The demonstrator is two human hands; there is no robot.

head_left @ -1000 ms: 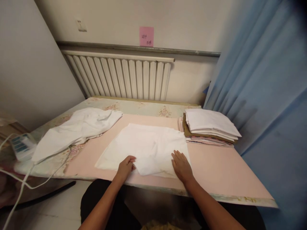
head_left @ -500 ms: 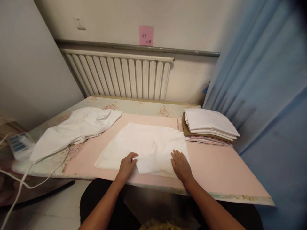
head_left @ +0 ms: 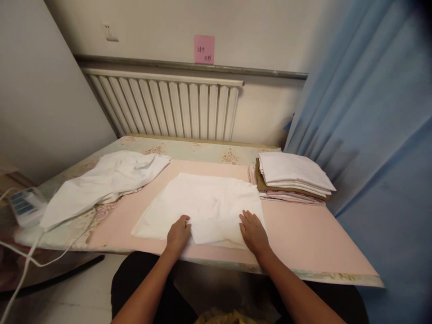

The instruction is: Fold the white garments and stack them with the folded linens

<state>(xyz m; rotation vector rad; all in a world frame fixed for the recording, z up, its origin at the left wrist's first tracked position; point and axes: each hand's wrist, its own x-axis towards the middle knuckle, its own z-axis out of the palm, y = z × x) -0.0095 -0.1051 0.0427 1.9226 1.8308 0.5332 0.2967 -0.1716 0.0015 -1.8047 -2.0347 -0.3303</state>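
Observation:
A white cloth (head_left: 202, 198), partly folded over, lies on a pink mat (head_left: 297, 238) on the table. Its kind of garment or linen cannot be made out. My left hand (head_left: 178, 233) pinches the near left edge of the folded layer, thumb and fingers bent together. My right hand (head_left: 253, 229) rests palm down on the near right part of the cloth, fingers stretched out. To the right of the cloth stands a neat stack of folded fabrics (head_left: 295, 175), white on top, with brown and patterned layers below.
A rumpled white cloth (head_left: 108, 180) lies on the left, beside a white power strip (head_left: 27, 207) with cables. A radiator (head_left: 165, 105) stands behind the table. A blue curtain (head_left: 371, 157) hangs at the right. A floral cover (head_left: 199, 152) shows beyond the mat.
The view has shifted very slightly. My left hand has turned a little at the cloth's edge, still pinching, and my right hand stays flat on the cloth.

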